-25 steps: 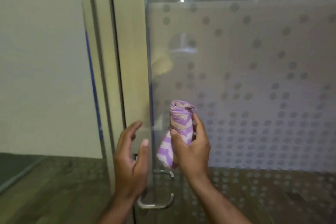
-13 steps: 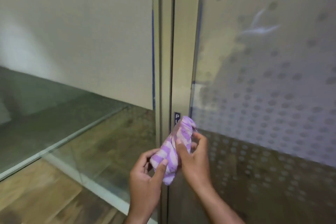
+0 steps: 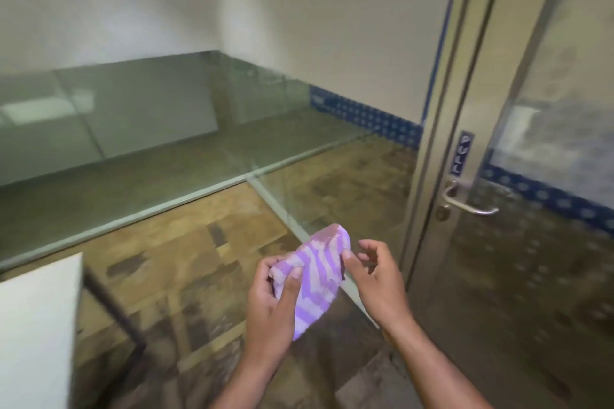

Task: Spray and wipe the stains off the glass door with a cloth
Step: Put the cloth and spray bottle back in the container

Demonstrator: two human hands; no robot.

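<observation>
A purple-and-white striped cloth is bunched between both hands in the lower middle of the head view. My left hand grips its lower left part with thumb on top. My right hand pinches its right edge with thumb and forefinger, the other fingers spread. The glass door stands at the right, frosted with a dotted band, apart from the cloth. No spray bottle is in view.
The door has a metal lever handle and a metal frame. Glass wall panels run to the left above a wooden floor. A white surface with a dark edge sits at the lower left.
The view has swung left, so the door now sits at the right. Both hands came away from the glass and lowered; my left hand, free before, now holds the cloth with my right.
</observation>
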